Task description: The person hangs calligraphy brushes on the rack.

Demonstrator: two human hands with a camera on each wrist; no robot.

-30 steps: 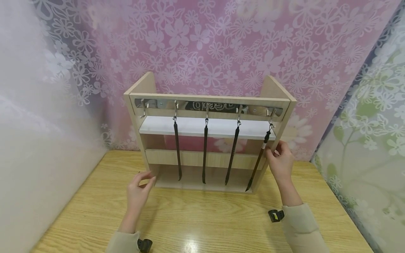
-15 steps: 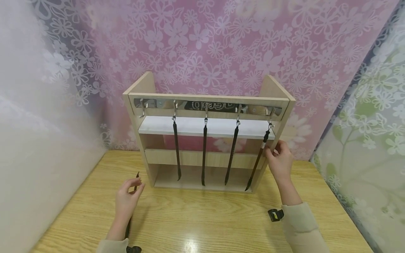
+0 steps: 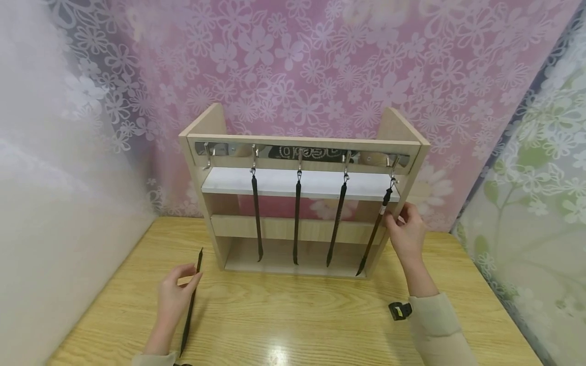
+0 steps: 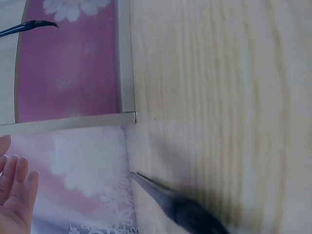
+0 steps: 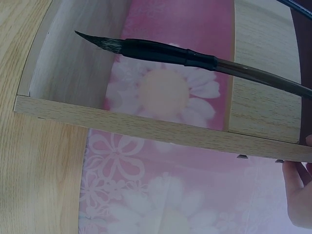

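Note:
My left hand [image 3: 173, 295] hovers over the table at the left, thumb and fingers loosely curved with nothing between them. Just beside it a dark calligraphy brush [image 3: 188, 320] lies on the table; its tapered end [image 4: 187, 212] shows large in the left wrist view. My right hand [image 3: 406, 236] pinches the right side panel of a small wooden shelf rack [image 3: 256, 229]. From hooks on the rack's metal strip [image 3: 238, 150] hang several brushes. The rightmost brush [image 3: 373, 236], with a brown handle, hangs close to my right fingers, bristles [image 5: 100, 41] downward.
The leftmost hook [image 3: 207, 157] carries no brush. A white shelf board [image 3: 274, 182] runs behind the hanging brushes. Behind the wood-grain table [image 3: 293, 310] hangs a pink floral curtain [image 3: 293, 66], with a pale wall [image 3: 59, 178] on the left.
My left hand has drawn away from the rack's lower left corner, back and to the left, uncovering the brush on the table. My right hand stays at the side panel.

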